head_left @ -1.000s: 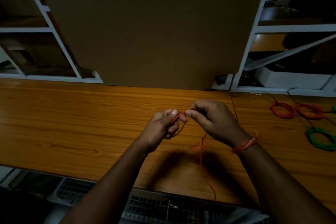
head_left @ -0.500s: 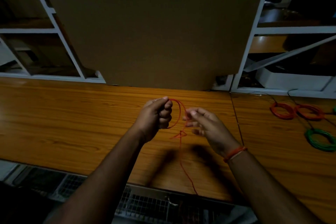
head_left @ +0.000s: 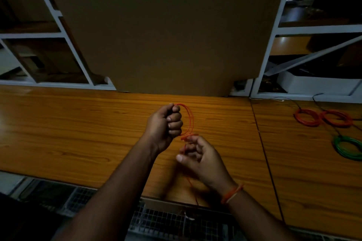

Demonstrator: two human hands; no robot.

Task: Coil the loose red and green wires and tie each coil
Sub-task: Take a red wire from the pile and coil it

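A thin red wire (head_left: 190,121) arcs in a few loops out of my left hand (head_left: 166,123), which grips it in a fist above the wooden table (head_left: 78,133). Just below and to the right, my right hand (head_left: 199,157) curls round the same wire, whose tail runs down past the table's front edge. Two finished red coils (head_left: 305,117) (head_left: 335,118) and a green coil (head_left: 347,147) lie at the far right of the table.
A large brown cardboard sheet (head_left: 166,29) stands upright behind the table. White shelf frames (head_left: 278,31) flank it on both sides. A wire-mesh rack (head_left: 172,223) sits below the front edge. Thin dark leads trail near the coils. The scene is dim.
My left hand rose and closed into a fist with red loops arcing from it. My right hand dropped below it and drew nearer to me, feeding the wire.
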